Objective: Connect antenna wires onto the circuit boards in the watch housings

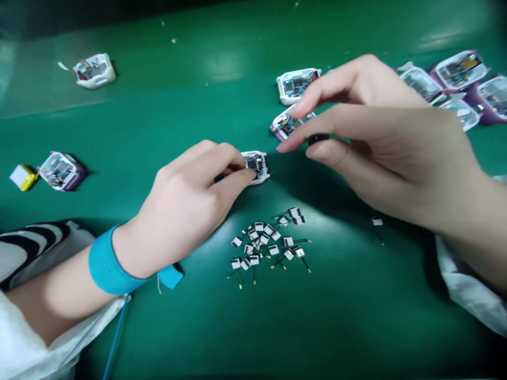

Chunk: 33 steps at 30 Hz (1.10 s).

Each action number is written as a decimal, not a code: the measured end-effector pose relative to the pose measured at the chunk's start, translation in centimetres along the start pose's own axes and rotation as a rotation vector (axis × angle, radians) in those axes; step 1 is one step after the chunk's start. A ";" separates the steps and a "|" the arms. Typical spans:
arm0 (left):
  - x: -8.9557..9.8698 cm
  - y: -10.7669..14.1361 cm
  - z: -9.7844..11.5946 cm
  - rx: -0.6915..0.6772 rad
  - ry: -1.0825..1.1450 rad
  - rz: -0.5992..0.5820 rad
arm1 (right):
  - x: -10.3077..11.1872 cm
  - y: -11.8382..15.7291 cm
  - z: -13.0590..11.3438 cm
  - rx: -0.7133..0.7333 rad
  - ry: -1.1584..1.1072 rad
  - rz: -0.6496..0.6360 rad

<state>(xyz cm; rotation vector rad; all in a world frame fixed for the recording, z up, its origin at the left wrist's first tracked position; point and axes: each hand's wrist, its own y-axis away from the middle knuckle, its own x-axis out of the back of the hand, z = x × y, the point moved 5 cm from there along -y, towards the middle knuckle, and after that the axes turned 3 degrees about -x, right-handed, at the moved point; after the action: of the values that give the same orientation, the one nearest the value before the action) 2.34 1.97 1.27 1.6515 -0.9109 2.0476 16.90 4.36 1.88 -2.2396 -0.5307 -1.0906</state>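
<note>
My left hand [194, 195], with a blue band round the wrist, pinches the left side of a small white housing [259, 168] that has a circuit board inside. Up and to the right, my right hand [368, 132] hovers with its fingers apart; a small black object [318, 138] shows between its index finger and thumb, and I cannot make out how it is held. Behind the right fingertips lie a white housing [293, 87] and a purple one [287, 124]. Several small antenna pieces with short black cables [273, 249] are scattered below the left hand's housing.
Purple and white housings [459, 71] cluster at the back right. A white housing [95, 71] lies at the back left, and a purple one [63, 171] with a yellow-edged battery [24, 178] sits at the far left. A blue cord [116, 338] runs down from the left wrist.
</note>
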 end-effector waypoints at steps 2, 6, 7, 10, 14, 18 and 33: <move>-0.1 0.3 0.2 -0.090 -0.061 0.022 | 0.4 0.3 -0.4 -0.007 -0.031 0.090; -0.2 0.7 0.3 -0.176 -0.123 0.059 | 0.3 0.5 -0.8 -0.075 -0.145 0.256; -0.2 0.7 0.3 -0.180 -0.126 0.067 | 0.2 0.5 -0.8 -0.095 -0.181 0.274; -0.1 0.7 0.4 -0.184 -0.133 0.070 | -0.3 0.5 -1.1 -0.067 -0.235 0.313; -0.1 0.6 0.5 -0.194 -0.143 0.061 | -0.6 0.5 -1.5 -0.007 -0.177 0.328; 0.0 0.7 0.5 -0.211 -0.149 0.090 | -0.9 0.4 -1.4 -0.060 -0.122 0.288; -0.2 0.5 0.2 -0.190 -0.119 0.065 | -1.1 0.6 -3.3 0.176 0.062 0.409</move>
<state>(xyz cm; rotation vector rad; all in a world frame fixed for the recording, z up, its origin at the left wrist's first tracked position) 2.19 1.52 1.00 1.6738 -1.1741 1.8541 14.73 1.65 2.44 -2.0334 -0.1246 -0.8611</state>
